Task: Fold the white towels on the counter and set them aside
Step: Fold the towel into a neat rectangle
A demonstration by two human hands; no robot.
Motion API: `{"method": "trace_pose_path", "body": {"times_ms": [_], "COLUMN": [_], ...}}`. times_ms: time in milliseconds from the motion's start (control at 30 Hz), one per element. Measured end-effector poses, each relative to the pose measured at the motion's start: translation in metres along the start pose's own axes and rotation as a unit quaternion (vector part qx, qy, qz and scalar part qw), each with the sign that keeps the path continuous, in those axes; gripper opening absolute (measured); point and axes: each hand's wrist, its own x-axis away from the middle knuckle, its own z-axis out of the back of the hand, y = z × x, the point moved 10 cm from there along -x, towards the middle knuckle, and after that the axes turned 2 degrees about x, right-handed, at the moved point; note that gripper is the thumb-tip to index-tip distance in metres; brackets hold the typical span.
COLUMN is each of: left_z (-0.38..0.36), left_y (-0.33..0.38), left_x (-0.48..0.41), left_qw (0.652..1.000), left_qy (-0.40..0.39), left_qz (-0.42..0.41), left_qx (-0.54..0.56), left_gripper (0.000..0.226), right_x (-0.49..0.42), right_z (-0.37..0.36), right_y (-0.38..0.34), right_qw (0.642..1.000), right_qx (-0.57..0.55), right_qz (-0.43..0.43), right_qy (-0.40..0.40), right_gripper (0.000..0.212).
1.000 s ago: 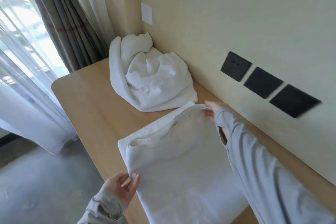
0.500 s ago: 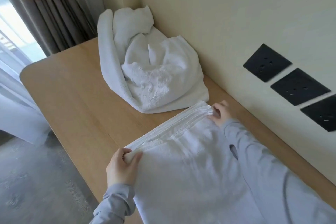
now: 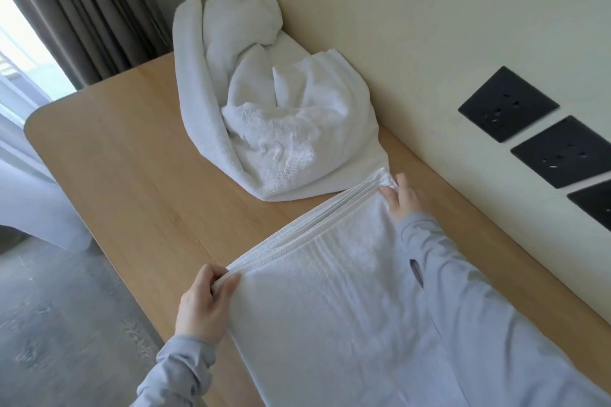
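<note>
White flat towel lies spread smooth on the wooden bench. Its layered edges line up along its far side. The left hand pinches the flat towel's far left corner, with thumb and fingers curled round the edge. The right hand grips the flat towel's far right corner, where the cloth bunches at the fingertips. Both arms wear grey sleeves. Just past the flat towel's far edge sits the crumpled towel, a white heap leaning against the wall. To the right of the flat towel, black sockets sit on that wall.
</note>
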Motion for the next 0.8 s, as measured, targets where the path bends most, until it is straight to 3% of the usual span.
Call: {"method": "trace_pose_path", "body": {"times_ms": [167, 333, 400, 500, 567, 633, 700, 800], "left_z": [0.001, 0.001, 0.002, 0.009, -0.002, -0.025, -0.044, -0.05], "left_y": [0.006, 0.013, 0.018, 0.053, 0.081, 0.094, 0.095, 0.083], "left_x": [-0.011, -0.017, -0.018, -0.013, -0.005, -0.003, -0.003, -0.006], "left_qw": [1.0, 0.996, 0.992, 0.95, 0.923, 0.914, 0.911, 0.919], "left_qy": [-0.016, -0.031, -0.022, 0.062, 0.081, 0.051, 0.021, 0.014], "left_qz": [-0.017, -0.055, -0.058, -0.169, -0.256, -0.279, -0.273, -0.251], "left_qx": [-0.012, -0.07, -0.112, -0.253, -0.277, -0.291, -0.307, -0.304], "left_gripper": [0.013, 0.011, 0.01, 0.024, 0.038, 0.044, 0.048, 0.05], "right_x": [-0.009, -0.018, -0.017, -0.003, 0.022, 0.045, 0.052, 0.052], "right_z": [0.006, -0.021, -0.02, 0.007, 0.015, -0.007, -0.033, -0.035], "right_y": [-0.006, -0.008, -0.01, -0.045, -0.086, -0.109, -0.113, -0.116], "right_qw": [0.998, 0.984, 0.989, 0.98, 0.927, 0.881, 0.871, 0.864], "right_qx": [0.048, 0.168, 0.141, 0.082, 0.107, 0.163, 0.203, 0.212], "right_qz": [0.023, 0.008, 0.016, 0.168, 0.337, 0.439, 0.447, 0.455], "right_qy": [0.014, -0.067, -0.051, 0.073, 0.127, 0.068, -0.019, -0.02], "right_gripper": [0.026, 0.036, 0.034, 0.03, 0.023, 0.022, 0.024, 0.027]}}
